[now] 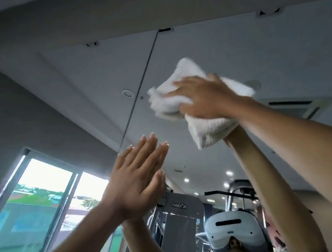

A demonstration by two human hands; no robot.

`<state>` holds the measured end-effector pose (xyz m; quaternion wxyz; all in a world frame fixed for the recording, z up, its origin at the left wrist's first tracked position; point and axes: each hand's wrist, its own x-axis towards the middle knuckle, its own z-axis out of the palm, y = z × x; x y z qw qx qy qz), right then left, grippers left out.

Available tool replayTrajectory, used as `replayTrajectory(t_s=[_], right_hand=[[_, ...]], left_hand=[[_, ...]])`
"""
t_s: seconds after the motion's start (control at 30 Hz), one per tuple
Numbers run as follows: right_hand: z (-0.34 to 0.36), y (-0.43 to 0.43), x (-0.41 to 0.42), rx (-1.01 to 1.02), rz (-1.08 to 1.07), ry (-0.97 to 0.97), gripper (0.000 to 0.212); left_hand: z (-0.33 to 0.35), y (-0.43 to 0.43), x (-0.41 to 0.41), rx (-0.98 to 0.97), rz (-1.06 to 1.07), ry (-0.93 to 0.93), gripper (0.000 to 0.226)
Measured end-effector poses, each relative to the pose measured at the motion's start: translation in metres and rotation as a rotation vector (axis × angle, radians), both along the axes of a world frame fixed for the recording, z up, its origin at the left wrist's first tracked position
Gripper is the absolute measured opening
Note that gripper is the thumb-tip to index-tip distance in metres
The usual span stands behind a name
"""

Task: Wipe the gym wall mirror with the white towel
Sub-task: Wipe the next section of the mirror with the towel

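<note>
High on the glass wall mirror (pixel 233 37), our flat right hand (pixel 206 98) presses the white terry towel (pixel 206 128), up-right of our open left hand (pixel 139 183).

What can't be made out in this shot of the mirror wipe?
- Head view: the mirror surface under the white towel, covered by the towel and the right hand pressing it.
- Head view: the towel's edges, motion-blurred.
- Head view: the mirror's lower part, cut off by the bottom edge.
- Head view: the left hand palm, turned toward the glass.
- Head view: streaks on the glass, too faint to judge.
</note>
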<state>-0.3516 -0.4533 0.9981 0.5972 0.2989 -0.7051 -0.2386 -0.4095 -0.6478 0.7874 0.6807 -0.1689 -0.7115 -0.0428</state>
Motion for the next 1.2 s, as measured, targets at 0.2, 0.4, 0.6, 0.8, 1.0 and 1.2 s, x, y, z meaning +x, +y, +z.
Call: replayTrajectory(t_s=[0.2,0.4,0.6,0.8,1.0,1.2], right_hand=[[0.038,-0.057,-0.023,-0.792,0.018,0.204,0.048],[0.012,-0.117,-0.022,-0.229,0.009,0.08,0.054],[-0.026,-0.077,-0.009,0.203,0.054,-0.136,0.05],[-0.008,-0.065,-0.023,-0.329,0.097,0.114,0.051],[-0.097,-0.104,-0.027,0.1,0.019,0.01,0.053],[-0.049,-0.024,-0.006,0.182,0.006,-0.14,0.048]], left_hand=[[-0.001,0.004,0.002,0.006,-0.017,-0.022,0.061],[0.001,0.0,0.005,0.012,-0.003,-0.031,0.058],[-0.017,-0.001,0.001,0.085,-0.004,-0.042,0.06],[-0.079,-0.031,-0.006,0.13,-0.012,-0.032,0.061],[-0.086,-0.034,-0.002,0.158,0.085,-0.048,0.062],[-0.087,0.01,0.006,0.375,0.057,-0.073,0.07]])
